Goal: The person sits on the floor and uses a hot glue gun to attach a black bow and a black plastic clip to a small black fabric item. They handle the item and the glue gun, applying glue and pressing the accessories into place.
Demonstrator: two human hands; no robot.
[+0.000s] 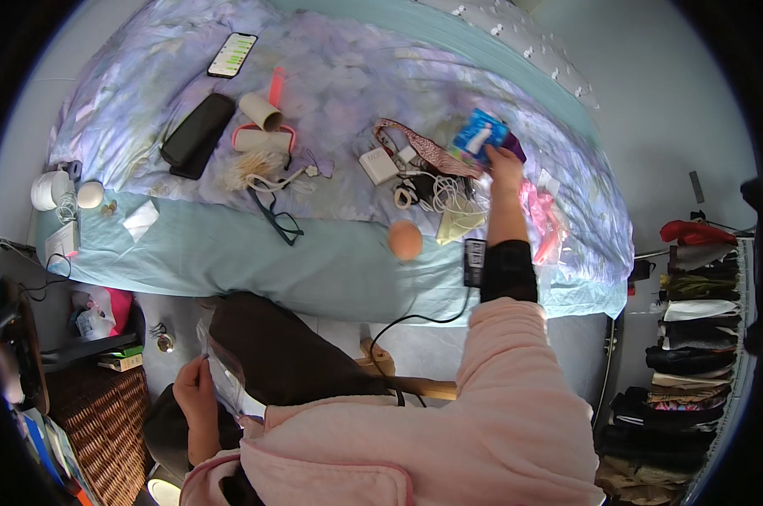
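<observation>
My right hand (505,169) reaches over the bed and grips a blue printed packet (481,134), with something dark purple beside it. Just left of that hand lie a patterned fabric strap (429,148), a white box (379,166) and a tangle of white cables (448,193). An orange-pink ball-like thing (405,240) sits nearer me, and pink plastic (541,212) lies right of my forearm. Low on the left, my left hand (195,381) pinches the edge of a clear plastic bag (226,373) beside my dark-clad leg.
Across the bed's left half are a phone (232,55), a black case (198,135), cardboard tubes (261,112), glasses (275,217) and a white paper (141,221). A wicker chest (103,417) stands at left; folded clothes (697,341) hang at right. A black cable runs from my right wrist.
</observation>
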